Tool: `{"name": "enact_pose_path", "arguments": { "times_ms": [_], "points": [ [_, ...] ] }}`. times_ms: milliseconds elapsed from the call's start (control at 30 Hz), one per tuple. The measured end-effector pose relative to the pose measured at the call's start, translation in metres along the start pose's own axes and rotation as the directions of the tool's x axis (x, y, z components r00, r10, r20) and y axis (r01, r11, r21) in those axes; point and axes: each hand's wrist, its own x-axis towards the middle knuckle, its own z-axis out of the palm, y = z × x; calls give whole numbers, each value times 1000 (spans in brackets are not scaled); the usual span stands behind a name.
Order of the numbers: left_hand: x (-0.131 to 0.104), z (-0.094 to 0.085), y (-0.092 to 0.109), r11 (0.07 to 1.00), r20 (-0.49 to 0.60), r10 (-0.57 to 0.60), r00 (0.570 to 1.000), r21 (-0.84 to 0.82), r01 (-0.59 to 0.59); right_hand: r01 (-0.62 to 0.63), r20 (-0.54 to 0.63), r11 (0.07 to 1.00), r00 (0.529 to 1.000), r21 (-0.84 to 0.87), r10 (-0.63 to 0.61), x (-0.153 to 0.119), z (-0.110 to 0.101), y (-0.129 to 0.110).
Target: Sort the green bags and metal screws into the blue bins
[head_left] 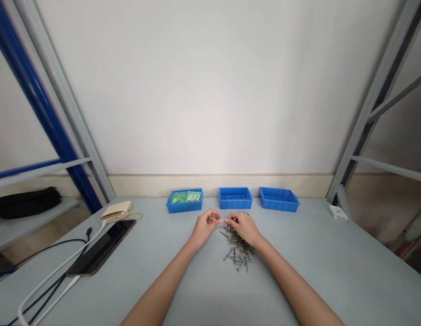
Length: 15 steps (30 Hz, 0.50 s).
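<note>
Screws point(236, 241) partly hidden by right hand point(243, 225), left hand point(204, 226) near, shared grip pinching indistinct item point(223, 221)

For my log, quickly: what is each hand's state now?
Left hand: closed in a pinch; anything held is too small to tell.
Right hand: also pinched closed, by the screw pile; contents unclear.

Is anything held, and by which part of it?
Cannot be told: the left hand and right hand nearly meet, but anything between them is too small to see.
</note>
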Motion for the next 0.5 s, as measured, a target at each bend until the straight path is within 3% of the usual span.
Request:
{"name": "enact_pose_path", "arguments": {
  "times_ms": [200, 500],
  "points": [
    [-6, -1, 9, 992, 121, 42, 992, 110, -56, -47, -60, 999, 997, 0, 47, 0, 2, 1],
    [-6, -2, 8, 992, 122, 40, 992, 115, -54, -98, -57, 995, 993, 34, 99, 2, 2, 1]
  ]
}}
